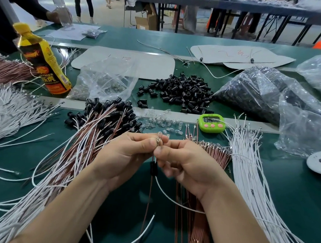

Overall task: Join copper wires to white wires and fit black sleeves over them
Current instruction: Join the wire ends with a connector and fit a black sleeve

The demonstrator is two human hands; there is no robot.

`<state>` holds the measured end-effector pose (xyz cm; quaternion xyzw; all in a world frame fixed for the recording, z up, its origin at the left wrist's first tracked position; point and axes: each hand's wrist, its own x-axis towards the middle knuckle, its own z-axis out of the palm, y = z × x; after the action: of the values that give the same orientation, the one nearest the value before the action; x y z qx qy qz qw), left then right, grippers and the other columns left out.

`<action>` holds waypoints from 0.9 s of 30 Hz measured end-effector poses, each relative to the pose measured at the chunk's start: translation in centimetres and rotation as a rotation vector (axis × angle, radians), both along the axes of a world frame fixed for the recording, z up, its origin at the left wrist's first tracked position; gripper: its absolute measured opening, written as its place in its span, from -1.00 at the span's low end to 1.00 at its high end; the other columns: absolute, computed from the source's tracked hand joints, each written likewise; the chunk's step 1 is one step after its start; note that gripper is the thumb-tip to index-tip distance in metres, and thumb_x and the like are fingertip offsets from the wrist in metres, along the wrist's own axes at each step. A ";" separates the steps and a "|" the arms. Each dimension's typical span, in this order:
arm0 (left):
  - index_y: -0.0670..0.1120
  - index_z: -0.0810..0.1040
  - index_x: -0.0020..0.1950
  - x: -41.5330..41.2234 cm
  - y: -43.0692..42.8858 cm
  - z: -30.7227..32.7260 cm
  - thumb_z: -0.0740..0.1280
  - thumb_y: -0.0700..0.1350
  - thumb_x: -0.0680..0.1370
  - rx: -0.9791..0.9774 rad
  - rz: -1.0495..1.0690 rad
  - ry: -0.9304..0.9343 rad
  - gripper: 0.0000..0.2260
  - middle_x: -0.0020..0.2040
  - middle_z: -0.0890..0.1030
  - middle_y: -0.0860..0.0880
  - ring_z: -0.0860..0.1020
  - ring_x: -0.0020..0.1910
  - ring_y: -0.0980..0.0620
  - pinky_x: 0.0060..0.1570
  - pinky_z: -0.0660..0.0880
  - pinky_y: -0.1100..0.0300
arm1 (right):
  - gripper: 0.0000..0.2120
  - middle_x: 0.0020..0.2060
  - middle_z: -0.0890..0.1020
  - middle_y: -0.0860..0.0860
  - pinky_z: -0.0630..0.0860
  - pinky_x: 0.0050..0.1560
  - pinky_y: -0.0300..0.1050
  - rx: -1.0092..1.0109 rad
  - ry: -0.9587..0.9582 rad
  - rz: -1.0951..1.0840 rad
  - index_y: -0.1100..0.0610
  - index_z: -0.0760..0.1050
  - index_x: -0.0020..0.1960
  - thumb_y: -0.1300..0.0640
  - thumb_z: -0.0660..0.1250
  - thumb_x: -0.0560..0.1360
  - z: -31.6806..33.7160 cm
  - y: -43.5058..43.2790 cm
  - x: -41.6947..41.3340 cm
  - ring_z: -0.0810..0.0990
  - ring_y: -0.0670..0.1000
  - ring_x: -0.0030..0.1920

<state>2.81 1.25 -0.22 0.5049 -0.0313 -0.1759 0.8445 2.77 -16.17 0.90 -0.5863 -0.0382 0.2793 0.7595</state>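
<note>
Nearer the person than the green timer (211, 123) and a little to its left, both hands meet above the green mat (292, 195). The left hand (127, 153) pinches a small shiny piece (158, 140) between thumb and forefinger; whether it is a metal terminal or a glass bulb cannot be told. The right hand (187, 160) pinches the wires just beneath that piece, with its other fingers curled in. One black sleeve (153, 168) sits on the wires directly below the fingertips. From the sleeve's lower end, a copper wire (148, 195) hangs straight towards the person and a white wire (170, 199) curves off under the right wrist.

Left of the timer lies a heap of sleeved wire pairs (107, 118), fanning out under the left forearm. Between that heap and the timer lie scattered clear bulbs (159, 121). Beyond the timer and to its left sits the pile of loose sleeves (184, 91). Just below the timer, a copper bundle (210, 148) runs under the right hand. A white bundle (250, 173) spreads from the timer's right side to the frame's lower edge.

Bare mat shows between the two forearms, well below the timer. More bare mat lies right of the white bundle, under a white dish (320, 161) at the frame's right edge. A plastic bag (251, 93) crowds the area beyond and right of the timer. Far to the timer's left stands a yellow bottle (45, 61).
</note>
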 end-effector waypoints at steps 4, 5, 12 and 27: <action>-0.27 0.74 -0.09 0.5 -0.2 0.0 0.41 -0.25 0.40 0.009 0.087 0.051 -0.83 0.13 0.71 -0.16 0.69 0.13 -0.06 0.06 0.63 0.19 | -0.76 -0.22 0.73 0.08 0.60 -0.24 -0.21 -0.188 -0.258 -0.261 0.20 0.69 -0.05 0.33 0.63 0.32 -0.6 0.4 0.4 0.68 -0.02 -0.28; -0.28 0.74 -0.09 0.7 -0.1 -0.1 0.40 -0.25 0.40 0.027 0.096 0.046 -0.83 0.17 0.71 -0.13 0.68 0.15 -0.03 0.05 0.63 0.20 | -0.69 -0.17 0.75 0.06 0.64 -0.13 -0.13 -0.284 -0.347 -0.315 0.12 0.71 -0.03 0.27 0.66 0.27 -0.8 0.5 0.4 0.71 -0.01 -0.20; -0.30 0.70 0.11 0.5 0.3 -0.8 0.47 -0.12 0.41 0.315 0.024 -0.007 -0.65 0.19 0.69 -0.20 0.63 0.25 -0.10 0.34 0.47 0.04 | -0.68 -0.14 0.70 -0.10 0.67 -0.02 -0.14 -0.391 -0.609 -0.276 -0.08 0.70 0.02 0.20 0.59 0.31 -0.1 -0.7 0.9 0.69 -0.06 -0.10; -0.24 0.73 -0.02 -0.1 0.5 -0.2 0.53 0.01 0.45 0.467 -0.078 -0.003 -0.69 -0.07 0.65 -0.36 0.56 -0.10 -0.18 0.03 0.51 -0.06 | -0.88 -0.28 0.73 0.00 0.60 -0.18 -0.15 -0.494 -0.640 -0.071 0.03 0.74 -0.14 0.24 0.57 0.45 0.3 -2.2 1.3 0.64 -0.08 -0.27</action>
<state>2.74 1.71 -0.42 0.6851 -0.0107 -0.2098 0.6975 4.07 -18.36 1.23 -0.8094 -0.1843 0.0572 0.5547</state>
